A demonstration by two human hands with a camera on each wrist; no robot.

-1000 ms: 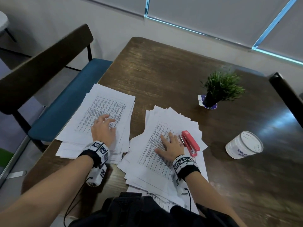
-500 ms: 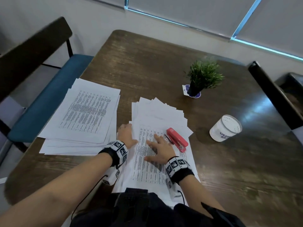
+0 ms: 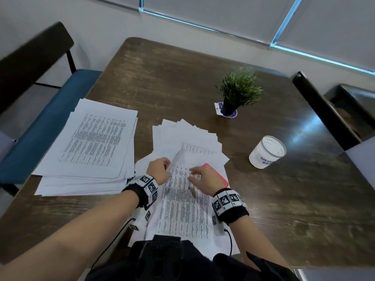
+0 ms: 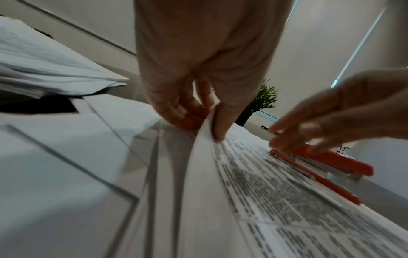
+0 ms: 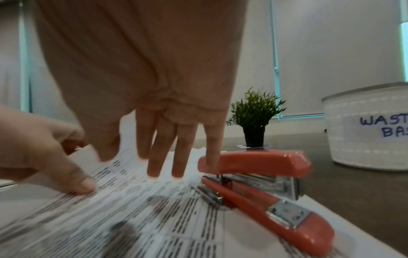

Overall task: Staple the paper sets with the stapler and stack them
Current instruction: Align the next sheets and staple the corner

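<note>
A fanned pile of loose printed sheets lies in front of me on the wooden table. My left hand pinches the left edge of the top sheet and curls it upward; in the left wrist view the thumb lies on the sheet with the fingers beneath. My right hand hovers open over the same sheet, fingers spread. Its little finger touches the front tip of the red stapler, which rests on the pile's right side. A neater paper stack sits to the left.
A small potted plant stands at the back of the table. A white waste basket tub sits right of the papers. A blue-seated chair is at the left edge, a dark chair at the right.
My left hand left the left stack, came to the loose pile and now lifts the top sheet's edge. My right hand rose off the sheet and shifted toward the stapler.
</note>
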